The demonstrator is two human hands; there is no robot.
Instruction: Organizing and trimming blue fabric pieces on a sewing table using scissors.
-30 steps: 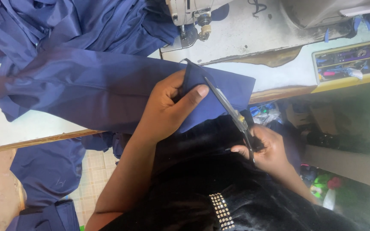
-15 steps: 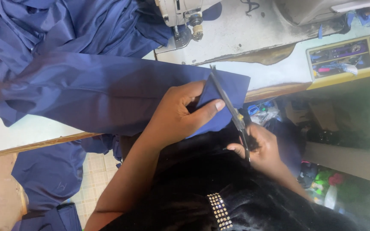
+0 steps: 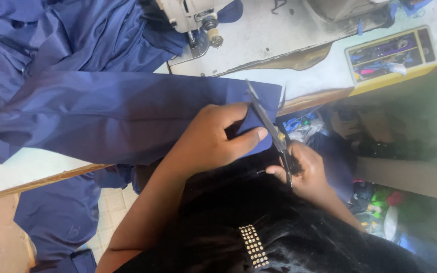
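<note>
yellow-rimmed rectangular tray — table's far right | colourful packages — below table, right, blurred

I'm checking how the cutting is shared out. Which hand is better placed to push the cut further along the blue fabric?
The right hand: it already grips the scissors, blades at the blue fabric edge. The left hand is pinning the cloth flat.

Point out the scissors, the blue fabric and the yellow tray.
scissors (image 3: pixel 265 121): head view, on the blades.
blue fabric (image 3: pixel 117 116): head view, on the flat folded panel.
yellow tray (image 3: pixel 390 53): head view, on its inside.
</note>
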